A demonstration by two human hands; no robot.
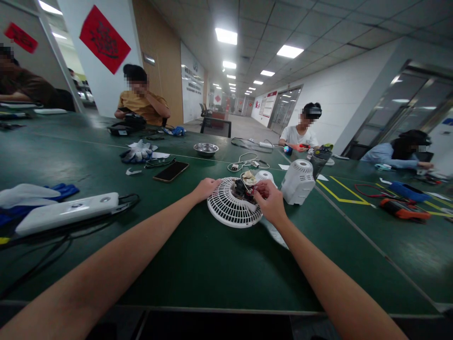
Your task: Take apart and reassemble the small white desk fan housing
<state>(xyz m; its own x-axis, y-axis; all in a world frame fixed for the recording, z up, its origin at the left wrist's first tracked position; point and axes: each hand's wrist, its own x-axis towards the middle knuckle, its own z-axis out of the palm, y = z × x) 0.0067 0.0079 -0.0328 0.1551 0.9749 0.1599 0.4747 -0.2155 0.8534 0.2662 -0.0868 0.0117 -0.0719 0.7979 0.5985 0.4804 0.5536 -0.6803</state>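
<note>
In the head view a round white fan grille (pixel 226 208) lies on the green table in front of me. A dark motor (pixel 241 189) with wires and a cream-coloured part on top sits at its middle. My left hand (pixel 205 189) grips the grille's left rim, fingers closed over the edge. At the motor's right side my right hand (pixel 269 200) is closed in a pinch; what lies between the fingertips is too small to name. Just behind that hand is a small white rounded part (pixel 264 176). A white vented housing (pixel 298 182) stands upright to the right.
A phone (pixel 171 171), a metal bowl (pixel 205 149) and a coiled white cable (pixel 247 163) lie beyond the grille. Left are a white power bank-like device (pixel 71 212) and gloves (pixel 138 152). An orange-black meter (pixel 403 208) is at right. Several people sit around the table.
</note>
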